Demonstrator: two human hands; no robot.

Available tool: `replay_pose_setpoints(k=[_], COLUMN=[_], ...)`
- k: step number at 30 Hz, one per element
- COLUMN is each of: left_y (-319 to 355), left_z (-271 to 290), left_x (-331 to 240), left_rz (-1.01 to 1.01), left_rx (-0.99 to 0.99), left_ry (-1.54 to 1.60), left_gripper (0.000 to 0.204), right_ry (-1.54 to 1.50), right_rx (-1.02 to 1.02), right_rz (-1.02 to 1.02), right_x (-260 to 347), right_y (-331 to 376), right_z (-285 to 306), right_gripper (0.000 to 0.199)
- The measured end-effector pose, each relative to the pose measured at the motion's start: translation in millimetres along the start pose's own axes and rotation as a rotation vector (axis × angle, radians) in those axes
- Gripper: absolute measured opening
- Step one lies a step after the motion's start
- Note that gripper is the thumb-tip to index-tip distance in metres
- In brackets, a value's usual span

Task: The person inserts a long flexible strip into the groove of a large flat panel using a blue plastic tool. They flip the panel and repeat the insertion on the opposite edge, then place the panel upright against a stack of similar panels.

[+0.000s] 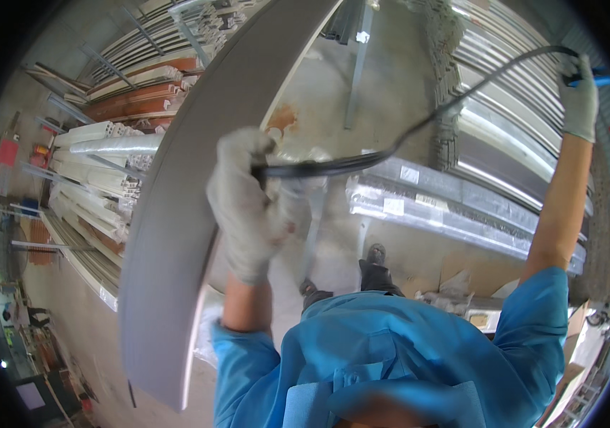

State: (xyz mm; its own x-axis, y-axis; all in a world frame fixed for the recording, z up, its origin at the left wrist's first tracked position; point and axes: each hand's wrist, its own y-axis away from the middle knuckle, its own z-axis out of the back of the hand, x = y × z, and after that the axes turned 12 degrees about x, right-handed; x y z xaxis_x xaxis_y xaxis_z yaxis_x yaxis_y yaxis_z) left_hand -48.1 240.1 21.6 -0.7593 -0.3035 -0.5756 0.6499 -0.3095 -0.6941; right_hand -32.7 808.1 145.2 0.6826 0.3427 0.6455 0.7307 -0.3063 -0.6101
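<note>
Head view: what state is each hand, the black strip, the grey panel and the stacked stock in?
left hand: gloved, closed on the black strip beside the panel edge
right hand: gloved, raised, gripping the strip's far end
black strip: stretched between both hands, sagging in a curve
long grey panel: standing on edge, tilted
wrapped profiles: lying flat on the floor
stacked mouldings: lying in piles

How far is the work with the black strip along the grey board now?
Done: nothing clearly finished shows. In hand: the left hand grips the black strip beside the long grey board, while the right hand holds its far end up, with a blue tool. Left: most of the strip hangs free in the air.
</note>
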Motion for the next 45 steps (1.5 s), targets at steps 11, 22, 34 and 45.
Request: replay_pose_setpoints(k=[11,22,34,45], left_y=[-112.1,-53.7,-22.2,-84.9], left_z=[-166.5,-232.4,-213.6,-273.7], left_x=[158.7,388.8,411.5,353.1], left_rz=[0.415,1.131,1.147,0.922], left_rx=[0.302,0.89,0.788,1.428], left_ry=[-0.718,-0.681,-0.617,-0.63], left_gripper=[0.024,0.044,0.055,0.055], right_ry=[0.513,0.318,0.347,0.109], right_rx=[-0.29,-0.283,-0.587,-0.319], right_rz=[-0.599,-0.733,-0.668,-0.833], right_x=[-220.4,-290.1,-327.5,-419.7], right_y=[-54.6,9.3,56.1,-99.5], right_z=[110.3,189.1,215.7,199.2], right_gripper=[0.037,0.039,0.031,0.03])
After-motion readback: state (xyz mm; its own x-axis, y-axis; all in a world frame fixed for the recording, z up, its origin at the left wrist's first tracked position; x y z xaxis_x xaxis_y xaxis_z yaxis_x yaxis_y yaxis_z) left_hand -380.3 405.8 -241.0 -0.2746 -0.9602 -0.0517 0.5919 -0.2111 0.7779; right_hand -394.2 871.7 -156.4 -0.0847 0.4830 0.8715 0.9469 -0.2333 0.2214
